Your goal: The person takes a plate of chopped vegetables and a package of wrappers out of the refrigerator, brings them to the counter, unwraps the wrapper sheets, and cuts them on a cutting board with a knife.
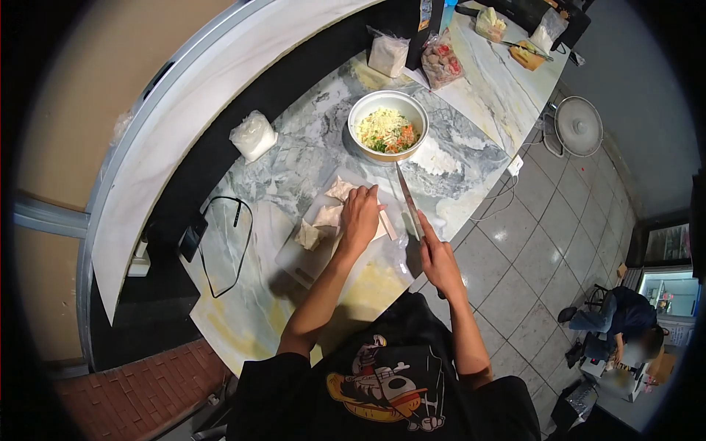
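My left hand presses with bent fingers on a stack of pale dough sheets on a whitish cutting board. The part of the stack under my palm is hidden. Several folded dough pieces lie on the board to the left of that hand. My right hand is closed round the handle of a long knife. Its blade points away from me, to the right of the dough and apart from it. Beyond the board stands a round bowl of chopped filling, with orange, green and pale yellow bits.
On the marble counter are a bag of white powder, another white bag and a bag of reddish-brown pieces. A black strap lies at left. A pot lid is beyond the right edge; a person sits lower right.
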### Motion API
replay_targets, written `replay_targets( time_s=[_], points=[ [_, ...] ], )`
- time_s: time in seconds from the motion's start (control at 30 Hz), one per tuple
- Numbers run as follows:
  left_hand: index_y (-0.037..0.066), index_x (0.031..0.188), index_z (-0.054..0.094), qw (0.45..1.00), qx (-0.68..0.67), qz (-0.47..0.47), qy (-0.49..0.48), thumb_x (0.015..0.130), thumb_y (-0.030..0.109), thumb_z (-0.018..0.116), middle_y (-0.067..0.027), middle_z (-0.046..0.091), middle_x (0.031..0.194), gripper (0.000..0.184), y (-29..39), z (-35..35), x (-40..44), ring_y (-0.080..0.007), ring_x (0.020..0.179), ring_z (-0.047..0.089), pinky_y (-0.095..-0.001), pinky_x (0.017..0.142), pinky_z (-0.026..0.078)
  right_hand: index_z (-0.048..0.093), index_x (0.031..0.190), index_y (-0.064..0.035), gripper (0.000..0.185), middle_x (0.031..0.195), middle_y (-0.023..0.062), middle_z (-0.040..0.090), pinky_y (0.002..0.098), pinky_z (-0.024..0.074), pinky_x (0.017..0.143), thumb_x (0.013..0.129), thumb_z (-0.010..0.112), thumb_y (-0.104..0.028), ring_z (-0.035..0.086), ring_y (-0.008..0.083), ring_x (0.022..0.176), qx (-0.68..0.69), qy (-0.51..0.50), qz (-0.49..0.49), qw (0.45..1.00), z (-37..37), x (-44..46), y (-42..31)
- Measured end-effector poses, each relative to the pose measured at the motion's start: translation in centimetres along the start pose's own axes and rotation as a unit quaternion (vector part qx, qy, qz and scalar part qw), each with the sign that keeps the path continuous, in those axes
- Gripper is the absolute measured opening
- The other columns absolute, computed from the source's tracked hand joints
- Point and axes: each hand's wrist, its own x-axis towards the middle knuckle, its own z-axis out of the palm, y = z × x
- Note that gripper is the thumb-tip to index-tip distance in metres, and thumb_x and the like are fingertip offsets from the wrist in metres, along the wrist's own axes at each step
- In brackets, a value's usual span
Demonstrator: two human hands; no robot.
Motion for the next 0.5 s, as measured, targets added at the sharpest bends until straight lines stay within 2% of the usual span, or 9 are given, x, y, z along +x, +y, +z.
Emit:
replay_targets(
  time_s=[0.2,0.27,0.3,0.37,0.5],
  points=[
    [-0.002,0.111,0.061,0.998,-0.063,-0.019,0.006,0.08,0.014,0.071,-0.0185,0.063,0.093,0.036,-0.6,0.2,0.0,-0.0353,0.093,0.06,-0.0423,0.081,0.047,0.028,0.15,-0.0165,0.066,0.063,0.0277,0.055,0.0497,0.0443,0.064,0.089,0.048,-0.002,0.057,0.0443,0.06,0.008,-0.001,0.002,1.0,0.1,-0.2,0.1],
    [0.0,0.098,0.065,0.996,-0.083,-0.018,0.01,0.08,0.013,0.07,-0.0183,0.064,0.088,0.023,-0.7,0.3,0.0,-0.0358,0.087,0.062,-0.044,0.076,0.049,0.029,0.15,-0.0166,0.066,0.063,0.0275,0.055,0.049,0.0446,0.064,0.089,0.048,-0.002,0.057,0.0439,0.06,0.004,-0.001,-0.001,1.0,0.1,-0.4,0.1],
    [0.0,0.098,0.065,0.996,-0.082,-0.02,0.015,0.08,0.013,0.07,-0.0183,0.064,0.088,0.023,-0.8,0.3,0.1,-0.0358,0.087,0.062,-0.044,0.076,0.049,0.029,0.15,-0.0167,0.066,0.064,0.0272,0.055,0.0483,0.0449,0.064,0.089,0.048,-0.002,0.057,0.0434,0.059,0.0,0.003,-0.003,1.0,0.0,-0.3,0.0],
    [0.002,0.087,0.067,0.993,-0.108,-0.034,-0.018,0.081,0.012,0.07,-0.0177,0.064,0.085,0.012,-0.8,-0.1,0.1,-0.0356,0.081,0.063,-0.0454,0.071,0.049,0.029,0.15,-0.0175,0.066,0.064,0.0272,0.055,0.0476,0.0453,0.064,0.089,0.048,-0.002,0.057,0.0433,0.059,0.005,0.005,-0.008,1.0,0.2,-0.1,0.3],
    [0.003,0.079,0.066,0.991,-0.126,-0.039,0.012,0.08,0.01,0.07,-0.0179,0.064,0.084,0.008,0.3,-2.4,-0.6,-0.0344,0.08,0.064,-0.0421,0.07,0.051,0.029,0.15,-0.0194,0.065,0.065,0.0271,0.054,0.0449,0.0461,0.064,0.09,0.047,-0.002,0.056,0.0428,0.059,-0.002,-0.003,0.016,1.0,-0.2,0.0,-0.1]
  ],
)
